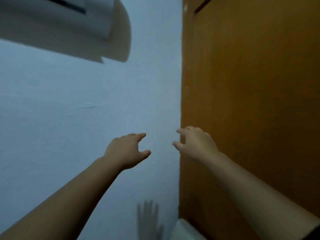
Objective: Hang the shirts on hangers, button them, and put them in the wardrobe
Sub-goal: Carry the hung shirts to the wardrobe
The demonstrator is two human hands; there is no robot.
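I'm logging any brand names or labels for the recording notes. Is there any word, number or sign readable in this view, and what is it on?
None can be read.
Air conditioner: no legible brand or label; blurred.
Brown wooden panel: plain, no text.
Pale wall: only faint scuff marks, no writing.
Left hand and right hand: bare, holding nothing, no writing.

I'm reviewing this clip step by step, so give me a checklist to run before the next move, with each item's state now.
1. Left hand free: ok, fingers relaxed, holds nothing.
2. Right hand free: ok, holds nothing.
3. Shirt in view: not ok, none shows.
4. Hanger in view: not ok, none shows.
5. Wardrobe open: cannot tell; only an orange-brown panel beside the wall shows.
6. Hands apart from each other: ok, a gap lies between them.
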